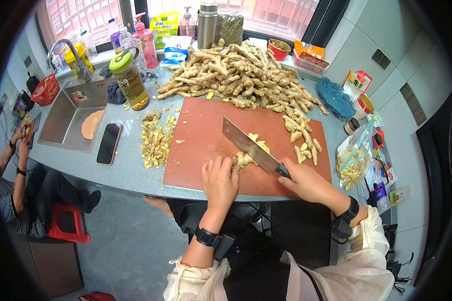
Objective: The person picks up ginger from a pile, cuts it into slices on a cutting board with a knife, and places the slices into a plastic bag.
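Observation:
My right hand [305, 179] is wrapped round the dark handle of a cleaver [243, 142], whose wide blade slants up to the left over the reddish-brown cutting board [198, 133]. With fingers curled, my left hand [220, 181] presses a piece of ginger [243, 160] onto the board, just left of the blade. Yellow cut ginger [260, 144] lies behind the blade, which hides part of it. Along the board's right side are several unsliced ginger pieces [299, 131]. A heap of ginger slices [157, 140] sits on the counter beside the board's left edge.
Behind the board rises a large pile of ginger roots [241, 72]. On the left are a phone [109, 144], a lidded jar [129, 83] and a sink [60, 125]. A bag of slices [354, 160] stands right. Another person [22, 185] sits far left on a red stool [68, 226].

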Demonstrator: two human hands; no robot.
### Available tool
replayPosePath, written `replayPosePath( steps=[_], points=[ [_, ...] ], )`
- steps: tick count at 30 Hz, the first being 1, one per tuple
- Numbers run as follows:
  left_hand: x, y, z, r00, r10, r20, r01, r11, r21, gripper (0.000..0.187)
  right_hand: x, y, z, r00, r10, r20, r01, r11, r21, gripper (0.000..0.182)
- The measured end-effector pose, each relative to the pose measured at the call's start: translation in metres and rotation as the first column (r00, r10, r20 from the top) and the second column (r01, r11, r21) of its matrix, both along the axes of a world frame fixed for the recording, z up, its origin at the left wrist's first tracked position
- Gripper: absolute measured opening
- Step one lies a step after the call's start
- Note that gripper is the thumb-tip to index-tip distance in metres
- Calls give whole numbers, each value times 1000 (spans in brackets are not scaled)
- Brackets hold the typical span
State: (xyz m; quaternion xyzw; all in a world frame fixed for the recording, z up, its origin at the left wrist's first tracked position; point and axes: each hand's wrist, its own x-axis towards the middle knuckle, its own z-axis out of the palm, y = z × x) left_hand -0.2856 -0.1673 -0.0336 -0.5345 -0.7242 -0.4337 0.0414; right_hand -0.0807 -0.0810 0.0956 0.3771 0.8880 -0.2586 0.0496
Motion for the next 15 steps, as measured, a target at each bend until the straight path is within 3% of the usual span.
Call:
replayPosePath(
  steps=[6,11,15],
  points=[
    [-1,2,-2,1000,-9,-7,9,1000,-8,14,-5,-8,4,991,-7,132,-1,998,58,30],
    [-1,1,-1,1000,-16,0,16,1000,2,14,-24,3,-24,999,22,-47,-16,992,127,30],
    [-1,1,0,1000,-4,-8,4,1000,16,15,-27,7,-22,1000,21,-4,-20,990,137,30]
  ],
)
